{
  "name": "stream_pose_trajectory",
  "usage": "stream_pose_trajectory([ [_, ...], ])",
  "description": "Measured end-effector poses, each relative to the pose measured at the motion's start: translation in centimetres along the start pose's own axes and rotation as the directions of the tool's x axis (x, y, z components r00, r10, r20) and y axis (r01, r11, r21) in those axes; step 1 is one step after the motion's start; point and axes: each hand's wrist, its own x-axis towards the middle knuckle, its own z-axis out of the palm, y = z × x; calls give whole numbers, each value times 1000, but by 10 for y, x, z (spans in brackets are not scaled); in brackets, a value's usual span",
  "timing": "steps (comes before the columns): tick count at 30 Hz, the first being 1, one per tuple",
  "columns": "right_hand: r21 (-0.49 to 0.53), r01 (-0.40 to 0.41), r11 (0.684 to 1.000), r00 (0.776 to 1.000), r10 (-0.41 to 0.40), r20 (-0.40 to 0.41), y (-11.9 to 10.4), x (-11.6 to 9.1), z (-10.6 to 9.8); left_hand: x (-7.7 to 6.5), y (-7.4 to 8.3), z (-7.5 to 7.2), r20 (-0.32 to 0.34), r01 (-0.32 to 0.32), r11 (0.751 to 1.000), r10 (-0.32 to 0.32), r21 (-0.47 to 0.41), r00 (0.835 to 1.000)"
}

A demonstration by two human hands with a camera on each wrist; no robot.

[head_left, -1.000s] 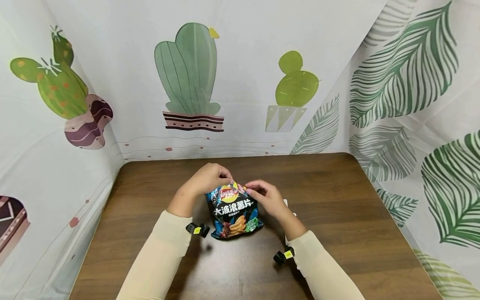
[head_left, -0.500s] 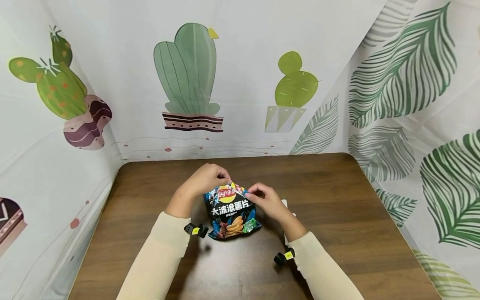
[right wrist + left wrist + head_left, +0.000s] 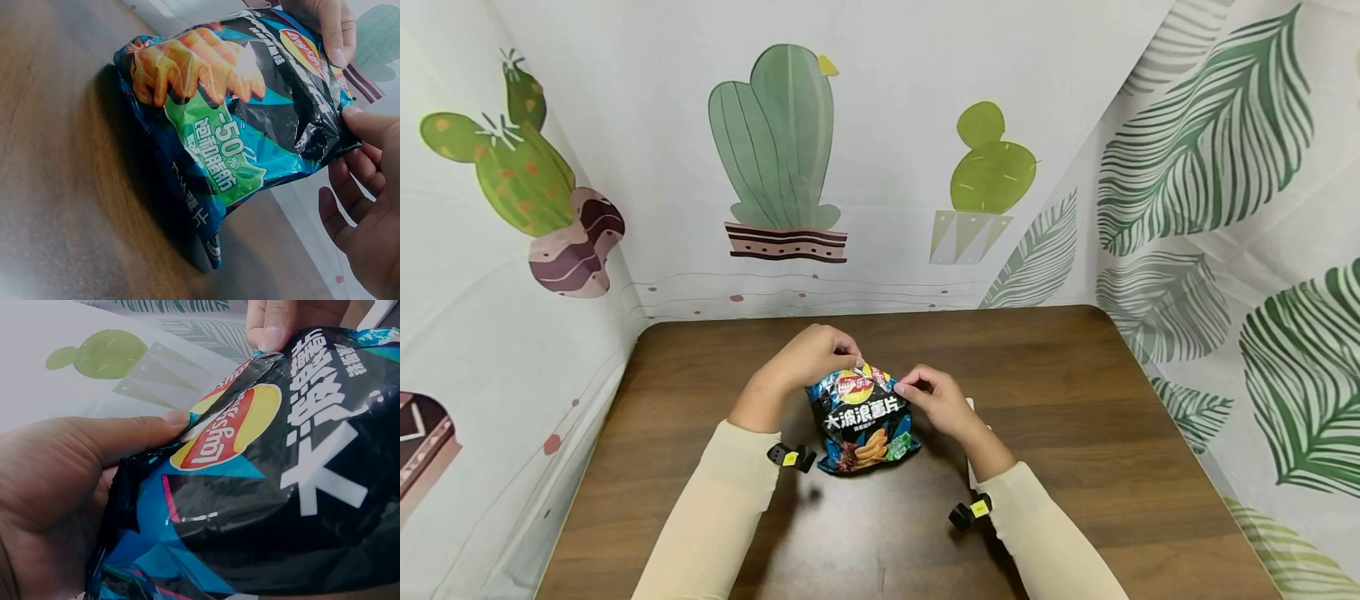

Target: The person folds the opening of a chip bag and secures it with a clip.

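A black and blue bag of potato chips [image 3: 867, 423] with a Lay's logo stands near the middle of the table, leaning back. My left hand [image 3: 818, 357] pinches its top edge on the left. At the right part of that edge, my right hand [image 3: 937, 402] pinches the film between thumb and fingers. In the left wrist view, the left thumb lies along the bag's folded top beside the logo. The right wrist view shows the bag's lower end near the tabletop, with a green -50% label on its front. No tear is visible in the film.
A brown wood-grain table [image 3: 1045, 375] spreads round the bag. Partly hidden behind my right forearm lies a white flat object [image 3: 971, 477], its kind unclear. A white cloth [image 3: 895, 167] printed with cacti and leaves hangs behind the table.
The right hand has moved slightly down and outward along the bag's top edge. The bag has shifted a little to the left, while the left hand has hardly moved.
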Motion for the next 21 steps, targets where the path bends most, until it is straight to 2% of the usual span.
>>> stream_pose_trajectory([
  [5,-3,-5,1000,1000,5,6,2,-3,-1,0,-1,1,-3,-4,1000,4,-5,1000],
  [14,2,-50,999,999,50,-6,2,-6,-4,-1,-3,2,8,28,999,-28,-29,1000],
  [19,-30,-52,998,999,52,7,2,-7,-5,-1,-2,3,6,21,999,-20,-39,1000],
  [21,-30,-70,997,998,70,7,8,-7,-5,0,-1,4,9,11,999,-11,-41,1000],
])
